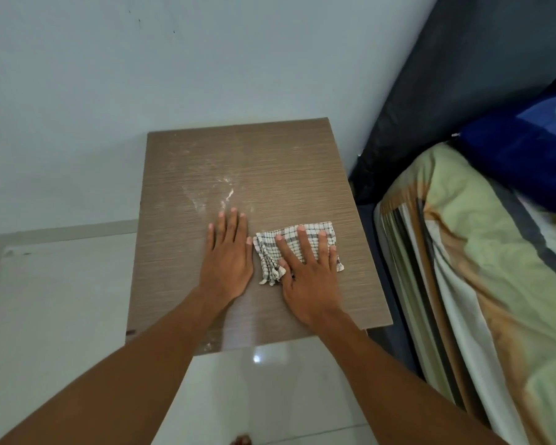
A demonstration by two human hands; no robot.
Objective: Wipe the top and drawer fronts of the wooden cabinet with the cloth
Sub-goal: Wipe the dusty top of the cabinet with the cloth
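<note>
The wooden cabinet's brown top (286,162) fills the middle of the head view, seen from above. White dusty smears (225,192) lie on its middle left part. A folded white cloth with dark checks (272,252) lies flat on the top, right of centre. My right hand (308,271) presses flat on the cloth with fingers spread. My left hand (227,255) rests flat on the bare wood just left of the cloth, fingers together and holding nothing. The drawer fronts are hidden below the top's front edge.
A pale wall (174,59) stands behind the cabinet. A bed with striped green and tan sheets (482,268), a blue pillow (527,155) and a dark headboard (446,75) sits close on the right. Glossy white floor tiles (270,380) lie in front, with a white surface (52,300) at left.
</note>
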